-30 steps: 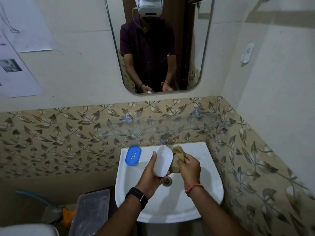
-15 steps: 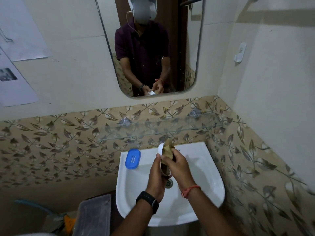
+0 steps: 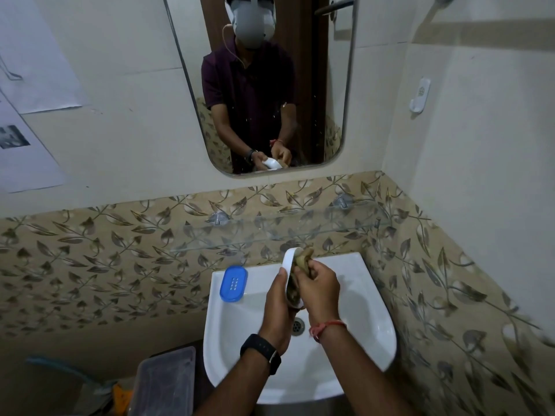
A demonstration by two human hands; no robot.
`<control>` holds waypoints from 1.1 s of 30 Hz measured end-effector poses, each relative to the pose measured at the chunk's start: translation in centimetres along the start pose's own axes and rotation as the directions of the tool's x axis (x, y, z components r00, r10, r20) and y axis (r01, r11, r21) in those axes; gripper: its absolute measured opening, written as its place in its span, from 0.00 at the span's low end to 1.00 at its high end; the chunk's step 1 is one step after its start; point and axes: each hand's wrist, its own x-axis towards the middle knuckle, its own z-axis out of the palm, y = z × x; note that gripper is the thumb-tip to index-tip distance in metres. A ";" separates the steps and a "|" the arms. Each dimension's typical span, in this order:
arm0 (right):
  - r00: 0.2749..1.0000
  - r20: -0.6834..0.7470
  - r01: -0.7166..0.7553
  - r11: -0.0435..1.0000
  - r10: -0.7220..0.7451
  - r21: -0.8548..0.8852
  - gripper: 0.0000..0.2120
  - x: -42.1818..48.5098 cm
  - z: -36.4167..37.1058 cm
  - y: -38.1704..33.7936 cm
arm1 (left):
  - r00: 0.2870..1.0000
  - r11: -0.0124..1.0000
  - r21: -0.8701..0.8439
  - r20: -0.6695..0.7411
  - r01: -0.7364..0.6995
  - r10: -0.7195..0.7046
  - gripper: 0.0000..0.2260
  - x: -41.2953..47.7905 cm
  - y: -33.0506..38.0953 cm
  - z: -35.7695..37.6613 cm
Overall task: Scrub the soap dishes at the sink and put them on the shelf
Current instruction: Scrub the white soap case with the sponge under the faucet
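The white dish (image 3: 289, 259) has turned edge-on since 1 second ago — left hand (image 3: 277, 307) clamps it, right hand (image 3: 319, 291) presses the cloth (image 3: 303, 258) inside. Scrubbing underway; blue dish (image 3: 233, 283) waits.

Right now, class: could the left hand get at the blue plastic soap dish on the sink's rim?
Probably not yet: the left hand grips the white soap dish. Otherwise the blue plastic soap dish sits unobstructed nearby.

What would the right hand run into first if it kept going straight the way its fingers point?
The right hand already presses a brown cloth into the white soap dish that the left hand holds. It would meet that dish first.
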 end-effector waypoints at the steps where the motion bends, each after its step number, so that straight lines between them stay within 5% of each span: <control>1: 1.000 0.000 -0.021 0.999 0.021 0.036 0.07 0.4 0.0 -0.3 | 1.000 1.000 0.007 0.007 -0.006 0.006 0.21 0.0 0.0 0.1; 7: 0.932 0.315 0.222 0.968 -0.177 -0.114 0.10 0.2 -1.0 0.3 | 1.000 0.999 -0.052 -0.025 -0.004 0.002 0.23 0.9 1.5 -0.2; 9: 0.966 0.222 0.177 0.966 -0.134 -0.186 0.07 0.4 -0.8 0.7 | 1.000 0.999 -0.045 -0.022 -0.005 0.004 0.23 0.8 1.5 -0.1; 12: 1.000 0.024 -0.006 1.000 0.006 -0.011 0.05 1.1 0.0 -0.2 | 1.000 1.000 0.002 0.011 -0.012 0.012 0.22 0.4 0.8 0.6; 15: 0.986 0.153 0.048 0.995 -0.060 0.082 0.10 1.4 -0.3 -1.0 | 1.000 1.000 -0.004 0.006 -0.015 0.015 0.21 0.5 1.1 0.6; 18: 0.925 0.339 0.206 0.977 -0.174 -0.060 0.08 0.6 -1.3 -0.6 | 0.999 0.999 0.004 -0.022 -0.033 0.033 0.22 1.3 2.6 -0.1; 21: 0.966 0.194 0.200 0.968 -0.169 -0.150 0.09 0.3 -1.1 -0.2 | 0.999 0.999 0.031 -0.017 -0.034 0.035 0.21 1.3 3.1 0.2; 24: 0.998 0.016 0.062 0.997 -0.063 0.034 0.08 0.7 -0.2 -1.6 | 0.999 0.999 0.019 0.017 -0.029 0.029 0.22 0.9 2.2 1.0; 27: 0.978 0.179 0.086 0.989 -0.108 0.122 0.13 1.0 -0.7 -1.8 | 0.999 0.999 0.004 0.007 -0.042 0.042 0.20 0.9 2.4 0.9; 30: 0.926 0.333 0.205 0.978 -0.177 -0.048 0.09 0.4 -1.7 -1.3 | 0.999 0.999 0.013 -0.037 -0.038 0.038 0.21 1.3 3.1 0.1; 33: 0.976 0.174 0.159 0.979 -0.135 -0.131 0.14 0.6 -1.2 -1.0 | 0.999 0.998 0.049 -0.034 -0.037 0.038 0.22 1.2 2.8 0.1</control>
